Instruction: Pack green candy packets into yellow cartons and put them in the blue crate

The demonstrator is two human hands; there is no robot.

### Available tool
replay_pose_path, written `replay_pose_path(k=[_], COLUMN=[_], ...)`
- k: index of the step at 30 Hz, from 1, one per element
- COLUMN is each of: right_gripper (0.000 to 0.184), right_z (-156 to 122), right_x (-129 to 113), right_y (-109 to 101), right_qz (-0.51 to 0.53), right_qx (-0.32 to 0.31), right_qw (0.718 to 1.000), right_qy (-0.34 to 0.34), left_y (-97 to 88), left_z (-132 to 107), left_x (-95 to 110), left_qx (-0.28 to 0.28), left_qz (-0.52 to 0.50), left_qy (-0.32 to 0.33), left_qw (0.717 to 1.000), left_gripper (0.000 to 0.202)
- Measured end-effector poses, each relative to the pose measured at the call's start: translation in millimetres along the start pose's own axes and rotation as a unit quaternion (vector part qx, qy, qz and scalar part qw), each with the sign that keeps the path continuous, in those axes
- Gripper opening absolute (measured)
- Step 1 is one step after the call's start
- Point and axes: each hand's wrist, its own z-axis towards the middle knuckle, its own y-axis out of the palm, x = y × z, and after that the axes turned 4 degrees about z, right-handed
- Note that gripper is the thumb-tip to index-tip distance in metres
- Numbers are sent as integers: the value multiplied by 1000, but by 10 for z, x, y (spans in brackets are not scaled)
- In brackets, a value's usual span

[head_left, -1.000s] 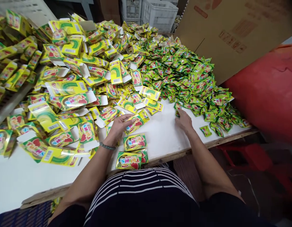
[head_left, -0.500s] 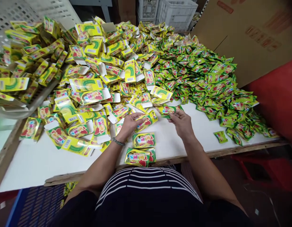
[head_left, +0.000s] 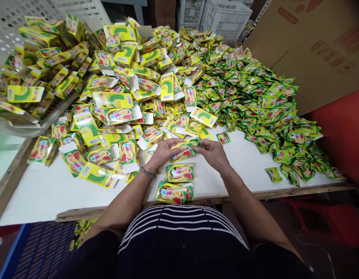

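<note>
My left hand [head_left: 163, 154] is closed around a small yellow-and-green printed carton [head_left: 181, 153], held just above the table. At the carton's right end, my right hand [head_left: 213, 154] pinches a small green candy packet [head_left: 194, 142]; whether it is partly inside the carton I cannot tell. Closer to my body lie a printed carton [head_left: 179, 172] and, below it, another carton [head_left: 170, 192] overlapping one more. A single green packet [head_left: 223, 137] rests on the white table beyond my right hand.
Many yellow cartons [head_left: 112, 100] are heaped to the left, spilling from a white perforated basket [head_left: 51, 120]. A large pile of green packets [head_left: 255, 97] covers the right. A big cardboard box [head_left: 307, 58] stands behind it. The wooden table edge [head_left: 249, 197] runs before me.
My right hand has moved left with a green packet to the carton's end. One packet now lies apart on the table. The view has shifted slightly.
</note>
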Motion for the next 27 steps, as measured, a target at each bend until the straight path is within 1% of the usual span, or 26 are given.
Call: replay_pose_path(k=[2, 4, 7, 9, 11, 13, 16, 18, 21, 24, 25, 26, 27], right_gripper=[24, 24, 19, 16, 16, 17, 19, 19, 22, 24, 26, 29, 31], right_z=[-3, -7, -13, -17, -23, -34, -50, -53, -37, -7, 3, 13, 22], right_x=[-30, -61, -114, -148, -175, -190, -191, -185, -193, -225, -233, -237, -235], right_y=[12, 18, 59, 119, 194, 277, 407, 474, 493, 441, 426, 415, 409], right_qz=[-12, -32, -88, -126, -142, -160, -211, -230, -221, -192, -167, -131, -85], right_qx=[-3, 30, 87, 96, 98, 118, 146, 145, 135, 161, 160, 143, 110], right_qw=[1000, 998, 987, 979, 976, 969, 948, 941, 944, 945, 952, 964, 978], right_qy=[-11, -35, -99, -128, -135, -147, -188, -201, -205, -210, -201, -183, -155], left_y=[21, 53, 103, 126, 136, 138, 140, 146, 158, 158, 154, 147, 138], left_z=[-4, -14, -31, -38, -39, -37, -40, -49, -58, -47, -41, -35, -31], left_x=[8, 14, 33, 51, 67, 77, 77, 70, 54, 37, 34, 33, 36], left_qx=[4, 20, 35, 53, 79, 98, 108, 103, 79, 72, 78, 83, 89], left_qz=[-24, -67, -130, -154, -171, -191, -236, -269, -301, -318, -322, -321, -313], left_qy=[-13, -30, -51, -55, -56, -59, -60, -60, -66, -67, -62, -54, -44], left_qw=[1000, 997, 990, 985, 980, 975, 964, 956, 948, 943, 942, 942, 945], left_gripper=[39, 42, 48, 48, 47, 45, 44, 44, 44, 45, 46, 46, 46])
